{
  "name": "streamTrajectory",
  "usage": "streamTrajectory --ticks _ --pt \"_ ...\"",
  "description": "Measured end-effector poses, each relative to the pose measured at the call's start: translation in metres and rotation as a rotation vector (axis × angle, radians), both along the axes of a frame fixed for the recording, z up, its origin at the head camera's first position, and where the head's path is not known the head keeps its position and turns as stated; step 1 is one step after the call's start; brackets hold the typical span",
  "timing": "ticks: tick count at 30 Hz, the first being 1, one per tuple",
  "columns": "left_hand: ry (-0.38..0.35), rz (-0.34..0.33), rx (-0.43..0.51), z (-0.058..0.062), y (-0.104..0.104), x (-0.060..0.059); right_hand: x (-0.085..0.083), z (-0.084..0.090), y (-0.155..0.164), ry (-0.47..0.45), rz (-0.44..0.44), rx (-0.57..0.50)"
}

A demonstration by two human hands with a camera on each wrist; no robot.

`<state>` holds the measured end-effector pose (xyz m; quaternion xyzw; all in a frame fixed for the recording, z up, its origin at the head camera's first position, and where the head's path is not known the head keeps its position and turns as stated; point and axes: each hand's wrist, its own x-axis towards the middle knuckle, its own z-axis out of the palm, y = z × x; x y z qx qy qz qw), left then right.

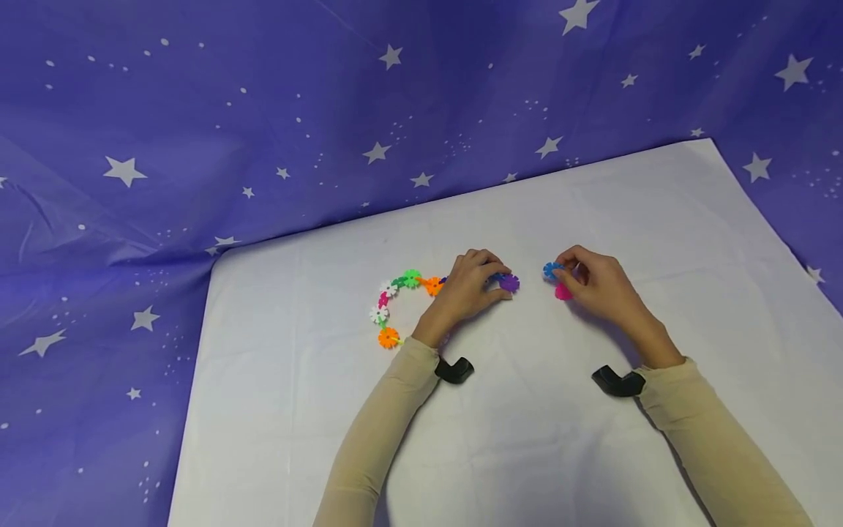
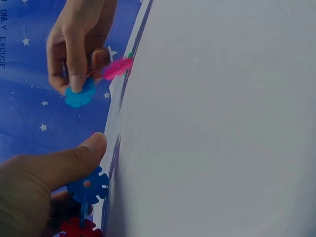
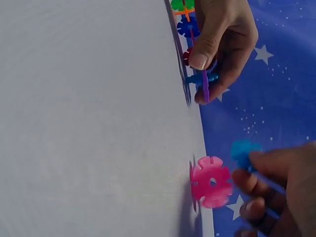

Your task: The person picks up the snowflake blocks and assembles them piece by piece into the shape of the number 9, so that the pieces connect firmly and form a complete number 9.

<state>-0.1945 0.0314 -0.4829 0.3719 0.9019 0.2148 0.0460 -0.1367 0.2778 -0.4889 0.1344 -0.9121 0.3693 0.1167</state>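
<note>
A chain of plastic snowflake discs in several colours curves across the table, with an orange disc (image 1: pixel 388 337) at its near end. My left hand (image 1: pixel 467 285) holds the chain's other end, thumb and fingers around a purple disc (image 1: pixel 510 283) and a blue disc (image 2: pixel 88 184). A red disc (image 2: pixel 81 228) links on below the blue one. To the right, my right hand (image 1: pixel 596 285) pinches a light blue disc (image 1: pixel 552 271) between thumb and fingers. Joined to that one hangs a pink disc (image 3: pixel 212 182). A gap separates the two hands. My left forearm hides part of the chain.
A white cloth covers the table (image 1: pixel 316 424). Behind and left of it hangs a purple-blue curtain (image 1: pixel 296 110) with white stars. Black curved pieces (image 1: pixel 619 381) sit at both wrists, by the beige sleeves.
</note>
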Motion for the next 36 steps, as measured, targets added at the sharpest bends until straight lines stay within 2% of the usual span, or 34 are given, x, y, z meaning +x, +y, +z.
streamTrajectory --ticks 6,15,25,36 --pt "-0.004 0.001 0.032 -0.002 0.0 0.0 0.001 -0.005 -0.017 -0.003 0.089 -0.012" --pt "-0.034 0.011 0.059 -0.003 0.0 0.0 0.003 -0.018 -0.034 0.045 0.078 0.014" --pt "-0.098 -0.001 0.096 -0.004 0.0 -0.003 0.003 -0.023 -0.032 0.022 0.148 -0.052" --pt "-0.168 -0.017 0.164 -0.005 -0.001 -0.004 0.002 -0.025 -0.032 0.033 0.168 -0.069"
